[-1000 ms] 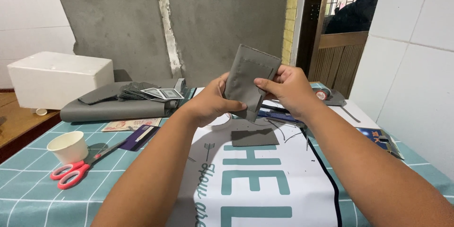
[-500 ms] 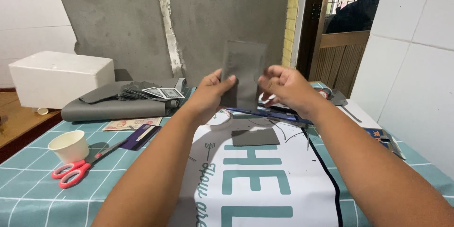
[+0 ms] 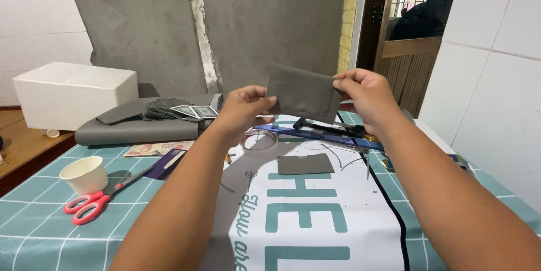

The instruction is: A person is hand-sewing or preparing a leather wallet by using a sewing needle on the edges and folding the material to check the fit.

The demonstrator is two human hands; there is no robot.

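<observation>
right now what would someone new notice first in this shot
First, the two hands raised mid-frame, the left hand and right hand pinching opposite ends of a flat grey fabric piece held up before the bare concrete wall. Below it, a smaller grey piece lies on the white printed banner covering the teal checked table. At the left, red-handled scissors lie beside a white paper cup.

Red scissors (image 3: 87, 204) beside paper cup (image 3: 84, 174); white foam box (image 3: 73, 93) behind.
</observation>
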